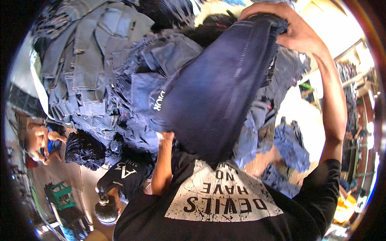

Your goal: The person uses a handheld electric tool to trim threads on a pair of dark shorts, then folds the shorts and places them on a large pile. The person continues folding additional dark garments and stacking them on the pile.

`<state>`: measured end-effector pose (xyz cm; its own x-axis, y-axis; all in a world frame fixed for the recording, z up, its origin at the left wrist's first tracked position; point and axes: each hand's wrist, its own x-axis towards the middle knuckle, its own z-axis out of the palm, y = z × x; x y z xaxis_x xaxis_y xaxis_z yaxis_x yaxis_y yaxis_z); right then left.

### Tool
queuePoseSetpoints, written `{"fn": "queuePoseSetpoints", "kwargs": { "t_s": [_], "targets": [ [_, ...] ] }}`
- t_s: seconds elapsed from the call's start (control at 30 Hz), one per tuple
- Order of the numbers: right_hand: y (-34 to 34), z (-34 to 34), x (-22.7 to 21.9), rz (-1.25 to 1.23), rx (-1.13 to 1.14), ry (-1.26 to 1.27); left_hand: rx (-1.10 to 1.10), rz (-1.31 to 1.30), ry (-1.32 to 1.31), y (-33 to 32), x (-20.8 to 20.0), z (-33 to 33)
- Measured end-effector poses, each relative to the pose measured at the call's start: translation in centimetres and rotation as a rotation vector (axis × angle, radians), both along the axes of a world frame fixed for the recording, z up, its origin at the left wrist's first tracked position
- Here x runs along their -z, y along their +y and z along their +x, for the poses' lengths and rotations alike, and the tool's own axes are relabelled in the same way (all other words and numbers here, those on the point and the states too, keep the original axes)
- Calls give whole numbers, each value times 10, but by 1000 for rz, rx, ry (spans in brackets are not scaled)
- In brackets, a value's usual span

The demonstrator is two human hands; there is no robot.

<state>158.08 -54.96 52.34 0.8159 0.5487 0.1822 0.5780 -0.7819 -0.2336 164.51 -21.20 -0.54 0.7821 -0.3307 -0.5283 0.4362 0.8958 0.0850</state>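
smooth matt denim garment [213, 88], rumpled denim pile [86, 60], matt cloth shirt [140, 217], cracked print [225, 197]

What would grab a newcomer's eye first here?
Probably the dark blue denim garment stretched across the centre, its top end gripped by the right hand, with the left hand at its lower left edge. Next, the big heap of denim filling the upper left behind it. Then the white printed panel on the wearer's black T-shirt, bottom centre.

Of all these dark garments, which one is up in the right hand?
The navy garment spread across the middle, its top end gripped by the raised right hand; the heaped garments lie beyond it.
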Motion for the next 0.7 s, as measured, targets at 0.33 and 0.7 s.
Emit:
{"fn": "queuePoseSetpoints", "kwargs": {
  "t_s": [0.33,0.7],
  "targets": [
    [-17,-94,49,-284,-31,-50,218,1122,-973,-1,-78,-59],
    [-73,-193,100,50,-274,-496,863,364,-670,-99,-90,-65]
  ]
}}
